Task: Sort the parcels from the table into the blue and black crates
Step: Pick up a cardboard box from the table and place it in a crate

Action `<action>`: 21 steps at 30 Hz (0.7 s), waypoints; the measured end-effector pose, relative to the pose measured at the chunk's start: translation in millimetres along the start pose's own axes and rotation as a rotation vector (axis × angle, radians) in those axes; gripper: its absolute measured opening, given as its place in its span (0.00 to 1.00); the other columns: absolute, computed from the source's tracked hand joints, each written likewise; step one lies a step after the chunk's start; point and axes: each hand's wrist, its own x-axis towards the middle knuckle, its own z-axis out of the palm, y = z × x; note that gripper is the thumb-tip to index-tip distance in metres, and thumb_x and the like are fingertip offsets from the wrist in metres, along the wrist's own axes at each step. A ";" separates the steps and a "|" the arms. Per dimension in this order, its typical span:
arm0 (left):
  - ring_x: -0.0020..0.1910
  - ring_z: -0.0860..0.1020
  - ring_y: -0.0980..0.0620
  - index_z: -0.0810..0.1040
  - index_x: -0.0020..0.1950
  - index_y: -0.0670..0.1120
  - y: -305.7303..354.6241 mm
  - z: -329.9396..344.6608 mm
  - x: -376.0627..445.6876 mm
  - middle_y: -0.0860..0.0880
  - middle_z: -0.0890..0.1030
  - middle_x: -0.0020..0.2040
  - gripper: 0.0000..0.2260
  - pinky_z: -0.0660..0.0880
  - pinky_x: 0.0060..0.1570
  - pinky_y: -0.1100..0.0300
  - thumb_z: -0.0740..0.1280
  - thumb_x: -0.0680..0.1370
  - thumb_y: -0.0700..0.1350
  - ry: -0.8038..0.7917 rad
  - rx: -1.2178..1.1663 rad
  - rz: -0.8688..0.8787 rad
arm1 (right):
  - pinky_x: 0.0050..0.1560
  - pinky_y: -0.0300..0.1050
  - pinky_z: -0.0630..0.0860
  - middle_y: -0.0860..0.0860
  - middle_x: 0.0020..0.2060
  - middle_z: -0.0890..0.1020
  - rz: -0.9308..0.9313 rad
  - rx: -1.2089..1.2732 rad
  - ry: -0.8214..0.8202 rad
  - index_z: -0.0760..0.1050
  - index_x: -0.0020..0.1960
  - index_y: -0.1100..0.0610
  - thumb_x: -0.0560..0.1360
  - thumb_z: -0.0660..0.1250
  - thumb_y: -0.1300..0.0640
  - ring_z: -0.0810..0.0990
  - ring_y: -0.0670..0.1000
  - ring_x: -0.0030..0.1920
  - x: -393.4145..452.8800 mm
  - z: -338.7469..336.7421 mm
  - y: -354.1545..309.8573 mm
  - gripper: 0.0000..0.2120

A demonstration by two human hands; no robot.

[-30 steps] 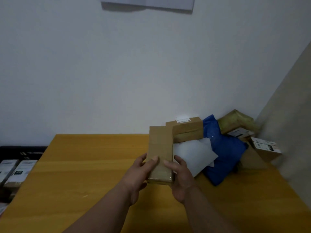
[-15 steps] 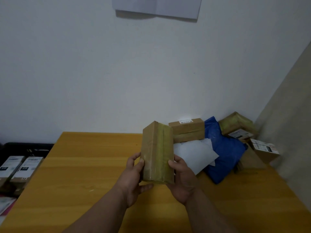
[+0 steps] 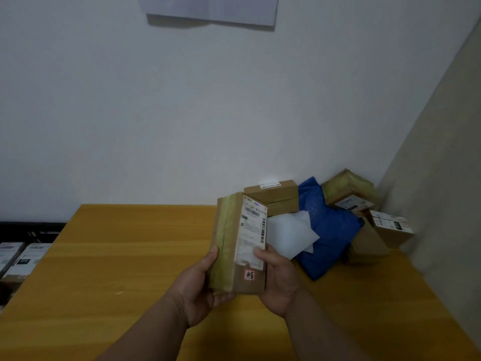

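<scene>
Parcel label (image 3: 252,230) print blurred (crate (image 3: 28,230) cut off).

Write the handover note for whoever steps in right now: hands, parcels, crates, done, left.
Hands: left hand and right hand both grip the long brown box, lifted above the table with its shipping label facing the camera.
Parcels: a pile sits at the table's far right corner: a brown carton, a white mailer, a blue poly bag, a green-taped box and two more cartons.
Crates: the black crate, left of the table, already holds labelled parcels. The blue crate is not in view.
Done: some parcels crated.
Left: crate the held box, then the pile.
</scene>
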 end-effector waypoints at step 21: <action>0.54 0.80 0.43 0.81 0.58 0.55 -32.8 31.4 -8.0 0.49 0.84 0.53 0.18 0.80 0.45 0.50 0.61 0.78 0.63 0.339 0.164 0.189 | 0.68 0.65 0.67 0.54 0.60 0.82 0.045 -0.195 0.009 0.72 0.69 0.46 0.72 0.65 0.62 0.78 0.60 0.63 -12.4 -37.5 3.3 0.27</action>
